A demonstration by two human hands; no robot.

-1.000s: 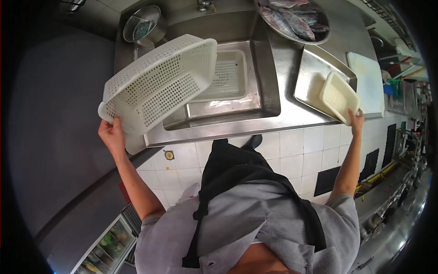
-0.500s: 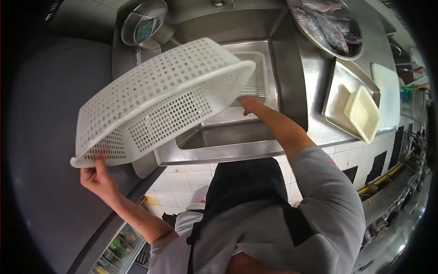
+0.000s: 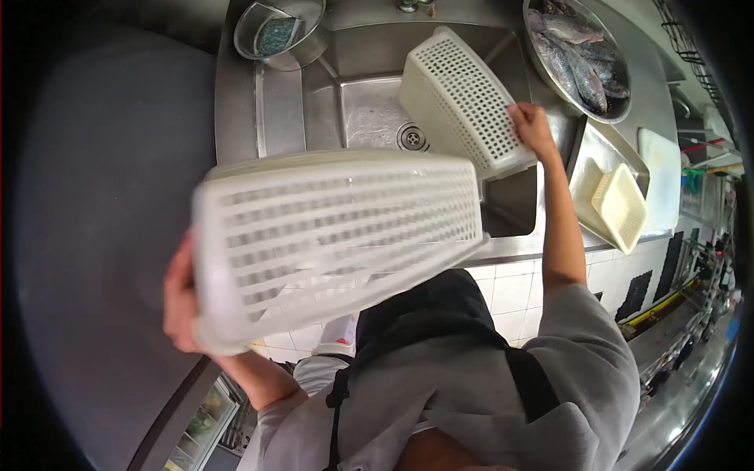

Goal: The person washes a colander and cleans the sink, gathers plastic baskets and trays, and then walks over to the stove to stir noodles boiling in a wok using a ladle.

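My left hand (image 3: pixel 181 294) is closed on the left end of a large white perforated plastic basket (image 3: pixel 338 235), tilted in the air in front of the sink; part of the hand is behind the basket. My right hand (image 3: pixel 532 129) grips the rim of a second, smaller-looking white perforated basket (image 3: pixel 463 94), tipped on its side over the steel sink (image 3: pixel 369 118). The two baskets overlap in view, and whether they touch I cannot tell. Beneath them the sink's drain (image 3: pixel 412 137) shows.
A steel bowl of whole fish (image 3: pixel 581 63) stands at the back right. Below it are a metal tray (image 3: pixel 585 169) with a small cream basket (image 3: pixel 620 206), and a white cutting board (image 3: pixel 660 180). At the back left is a steel pot (image 3: pixel 294 55) with a green scouring pad (image 3: pixel 278 36).
My right hand has lifted the second basket up out of the sink and moved right. The large basket in my left hand has come lower and closer to my body, with its perforated side turned toward me.
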